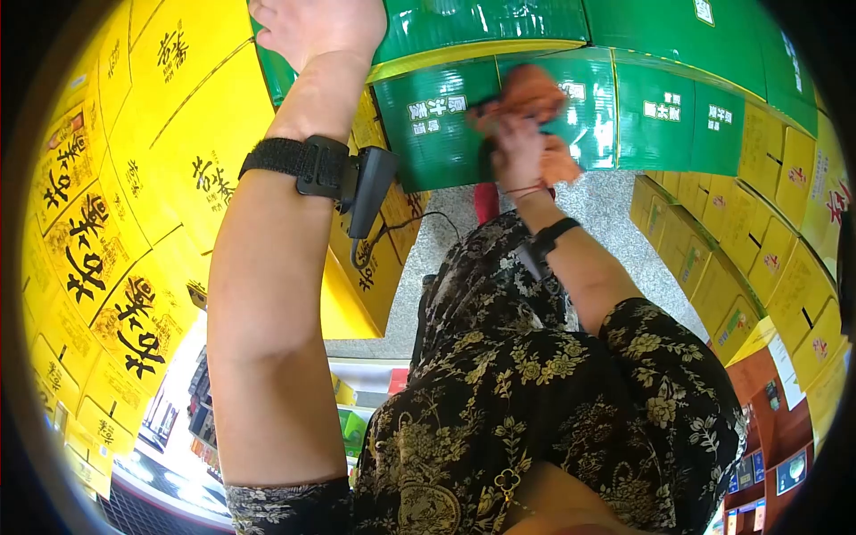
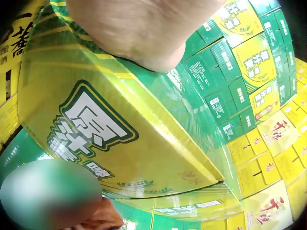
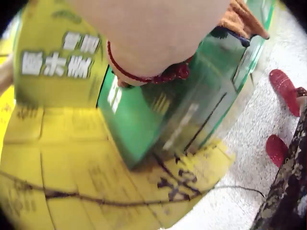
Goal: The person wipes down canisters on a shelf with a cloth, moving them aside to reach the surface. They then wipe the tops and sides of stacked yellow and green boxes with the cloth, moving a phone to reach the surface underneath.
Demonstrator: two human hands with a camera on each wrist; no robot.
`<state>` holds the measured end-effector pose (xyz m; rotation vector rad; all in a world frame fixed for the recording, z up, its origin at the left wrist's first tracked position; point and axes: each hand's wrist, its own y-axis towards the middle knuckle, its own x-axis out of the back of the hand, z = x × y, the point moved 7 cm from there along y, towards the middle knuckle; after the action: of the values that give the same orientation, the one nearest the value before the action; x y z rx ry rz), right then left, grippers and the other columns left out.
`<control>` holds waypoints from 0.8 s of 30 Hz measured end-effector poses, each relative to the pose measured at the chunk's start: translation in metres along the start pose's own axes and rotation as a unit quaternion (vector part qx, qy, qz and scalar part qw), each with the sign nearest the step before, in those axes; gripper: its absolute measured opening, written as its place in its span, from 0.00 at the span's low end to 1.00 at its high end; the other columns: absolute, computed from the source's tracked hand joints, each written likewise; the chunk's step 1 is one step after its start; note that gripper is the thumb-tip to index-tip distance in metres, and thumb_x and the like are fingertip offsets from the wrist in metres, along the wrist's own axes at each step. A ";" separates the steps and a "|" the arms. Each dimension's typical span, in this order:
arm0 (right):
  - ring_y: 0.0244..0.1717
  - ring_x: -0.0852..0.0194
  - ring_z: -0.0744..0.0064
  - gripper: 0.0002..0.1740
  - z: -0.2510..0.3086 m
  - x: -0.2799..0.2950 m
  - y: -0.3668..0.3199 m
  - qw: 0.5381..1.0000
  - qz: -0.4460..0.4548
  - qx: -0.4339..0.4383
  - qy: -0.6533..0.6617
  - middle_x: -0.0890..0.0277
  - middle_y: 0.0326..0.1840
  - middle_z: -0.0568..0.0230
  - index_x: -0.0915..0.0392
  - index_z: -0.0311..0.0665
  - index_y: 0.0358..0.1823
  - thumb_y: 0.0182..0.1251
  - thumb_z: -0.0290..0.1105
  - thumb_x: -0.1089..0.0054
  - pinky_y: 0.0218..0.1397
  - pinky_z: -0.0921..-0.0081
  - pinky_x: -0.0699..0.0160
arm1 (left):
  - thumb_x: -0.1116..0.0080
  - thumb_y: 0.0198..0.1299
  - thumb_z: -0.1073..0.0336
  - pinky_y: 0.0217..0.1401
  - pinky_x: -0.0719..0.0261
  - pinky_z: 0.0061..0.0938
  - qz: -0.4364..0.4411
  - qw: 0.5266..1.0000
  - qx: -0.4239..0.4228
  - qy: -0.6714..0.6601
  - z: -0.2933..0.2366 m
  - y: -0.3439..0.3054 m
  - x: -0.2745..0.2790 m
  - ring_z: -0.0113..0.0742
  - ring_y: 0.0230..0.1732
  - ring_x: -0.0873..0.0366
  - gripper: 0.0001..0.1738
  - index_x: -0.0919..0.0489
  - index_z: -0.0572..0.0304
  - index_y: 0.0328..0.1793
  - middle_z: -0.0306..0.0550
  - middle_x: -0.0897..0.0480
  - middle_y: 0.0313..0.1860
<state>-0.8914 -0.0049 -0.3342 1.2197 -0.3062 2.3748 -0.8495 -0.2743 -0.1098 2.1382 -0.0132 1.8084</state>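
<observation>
In the head view my right hand (image 1: 517,152) grips a bunched orange cloth (image 1: 532,92) against the front of a green carton (image 1: 437,125) with white lettering. The hand and cloth are blurred. Part of the cloth (image 3: 242,21) shows past the wrist in the right wrist view. My left hand (image 1: 325,27) rests on another green carton (image 1: 481,25) at the top of the head view, its fingers mostly cut off by the frame. From the left wrist, the heel of that hand (image 2: 144,38) lies on the top edge of a yellow-green carton side (image 2: 129,129).
Yellow cartons (image 1: 169,116) are stacked at the left, and more yellow cartons (image 1: 758,223) stand at the right. A dark cable (image 3: 120,203) runs across low yellow boxes. Red shoes (image 3: 283,91) stand on the speckled floor (image 3: 244,167).
</observation>
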 end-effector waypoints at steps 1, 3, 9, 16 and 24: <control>0.56 0.34 0.54 0.24 0.030 -0.019 -0.003 0.995 0.067 0.063 0.029 0.28 0.54 0.66 0.22 0.48 0.47 0.45 0.23 0.45 0.55 0.57 0.32 | 0.57 0.66 0.50 0.72 0.46 0.46 -0.001 1.000 -0.001 0.001 -0.001 0.000 0.000 0.56 0.71 0.42 0.33 0.37 0.67 0.70 0.65 0.38 0.70; 0.62 0.38 0.59 0.21 0.080 -0.056 -0.022 0.970 0.151 0.189 0.030 0.29 0.56 0.71 0.22 0.50 0.48 0.51 0.27 0.46 0.58 0.58 0.33 | 0.57 0.66 0.50 0.73 0.46 0.46 0.008 1.000 0.001 -0.002 -0.003 0.000 0.001 0.57 0.71 0.43 0.33 0.38 0.67 0.70 0.66 0.38 0.70; 0.70 0.46 0.67 0.18 0.088 -0.084 -0.046 0.925 0.166 0.338 0.052 0.31 0.61 0.79 0.20 0.55 0.49 0.55 0.34 0.45 0.65 0.57 0.39 | 0.58 0.66 0.49 0.73 0.47 0.45 0.029 0.999 -0.001 0.030 -0.001 0.002 -0.005 0.56 0.72 0.43 0.34 0.39 0.66 0.72 0.64 0.39 0.70; 0.56 0.28 0.59 0.14 -0.053 0.052 0.006 0.988 0.111 0.103 -0.012 0.23 0.51 0.72 0.15 0.53 0.36 0.47 0.28 0.42 0.57 0.72 0.26 | 0.52 0.61 0.48 0.69 0.47 0.50 -0.015 0.998 -0.020 -0.052 0.017 0.008 -0.017 0.58 0.74 0.52 0.37 0.38 0.64 0.71 0.64 0.40 0.70; 0.60 0.28 0.59 0.24 0.021 0.270 0.044 0.946 0.063 -0.039 0.316 0.26 0.57 0.52 0.20 0.30 0.45 0.45 0.09 0.53 0.65 0.70 0.33 | 0.53 0.64 0.48 0.67 0.46 0.51 0.009 0.999 0.001 -0.047 0.023 0.010 -0.010 0.58 0.74 0.50 0.35 0.37 0.63 0.71 0.64 0.41 0.71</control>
<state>-1.0353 0.0268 -0.1023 0.3626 -0.2665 2.6791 -0.8316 -0.2923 -0.1197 2.2286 -0.0528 1.7173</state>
